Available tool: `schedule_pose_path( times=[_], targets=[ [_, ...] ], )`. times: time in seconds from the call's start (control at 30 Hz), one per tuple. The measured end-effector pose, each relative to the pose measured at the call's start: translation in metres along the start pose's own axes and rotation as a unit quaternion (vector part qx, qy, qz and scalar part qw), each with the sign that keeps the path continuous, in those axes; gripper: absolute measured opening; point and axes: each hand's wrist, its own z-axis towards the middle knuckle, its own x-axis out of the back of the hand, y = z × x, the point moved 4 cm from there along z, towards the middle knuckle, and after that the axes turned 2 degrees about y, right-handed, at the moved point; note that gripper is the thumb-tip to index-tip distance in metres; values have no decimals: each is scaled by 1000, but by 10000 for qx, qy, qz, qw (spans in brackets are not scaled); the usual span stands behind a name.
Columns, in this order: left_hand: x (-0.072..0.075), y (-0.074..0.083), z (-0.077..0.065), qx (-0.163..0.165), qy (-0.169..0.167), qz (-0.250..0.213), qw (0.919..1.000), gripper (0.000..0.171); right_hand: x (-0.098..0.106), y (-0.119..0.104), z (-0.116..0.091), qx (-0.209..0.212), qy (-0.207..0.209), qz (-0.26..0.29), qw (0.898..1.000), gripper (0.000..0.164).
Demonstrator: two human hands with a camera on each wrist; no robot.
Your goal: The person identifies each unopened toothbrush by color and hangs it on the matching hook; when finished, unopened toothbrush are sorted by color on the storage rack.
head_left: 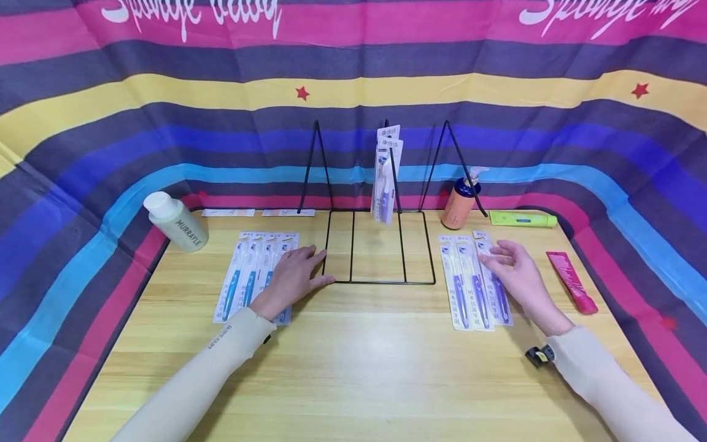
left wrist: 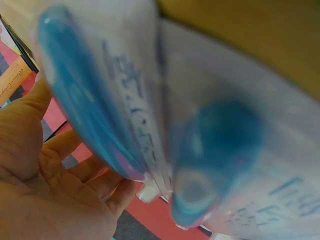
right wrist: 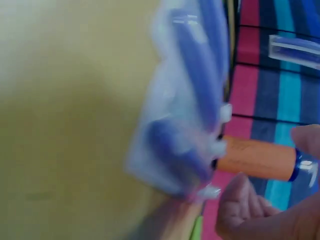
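In the head view, my left hand (head_left: 295,273) reaches over the right side of a row of packaged blue toothbrushes (head_left: 237,279). Its fingertips are right at the left edge of a black wire rack (head_left: 381,282). My right hand (head_left: 518,276) hovers by three packaged purple toothbrushes (head_left: 466,294), loosely bent fingers over the rightmost pack (head_left: 499,298) and nothing between them. Two more purple toothbrush packs (head_left: 386,190) hang one behind the other on the rack's middle prong. The left wrist view shows blue toothbrush handles (left wrist: 85,95) close up beside relaxed fingers.
A pale bottle (head_left: 185,227) stands at the back left, near two flat white packs (head_left: 227,213). Behind the rack's right side is an orange pump bottle (head_left: 457,205). A green tube (head_left: 521,219) and a red tube (head_left: 571,281) lie at right. Striped cloth (head_left: 331,61) surrounds the wooden table (head_left: 353,368).
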Motion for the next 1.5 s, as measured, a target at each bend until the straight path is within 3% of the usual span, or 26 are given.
schedule_pose_path(
  times=[0.13,0.3,0.47,0.67,0.9,1.03,1.13,1.2,1.3,1.5],
  targets=[
    [-2,-1,0,-19,4,63,10000,75,7,22,-6,-332,-328,-583,9972,92],
    [-1,-1,1,-18,-25,84,10000,76,14,38,-5,-443,-619,-936,9927,78],
    [2,-1,1,-37,50,163,9998,75,16,38,-1,-501,-804,-1192,9883,64],
    [1,-3,-1,-52,57,226,9997,75,11,35,-1,-624,-798,-1144,9883,62],
    [1,-5,0,-1,-22,279,9996,76,13,37,-9,-547,-450,-826,9941,57],
    [1,-3,1,42,-134,236,9996,77,12,36,-21,-272,-240,-224,9991,49],
    [0,-2,2,63,-157,265,9995,77,7,28,-35,-270,-276,884,9953,41],
    [0,-1,3,51,-157,298,9994,77,0,20,-45,-300,-381,1726,9838,39],
    [0,-1,3,33,-187,354,9992,77,-15,4,-58,-229,-603,2771,9587,37],
    [0,-1,3,26,-215,328,9992,78,-46,-34,-70,473,-567,3590,9304,31]
  ],
)
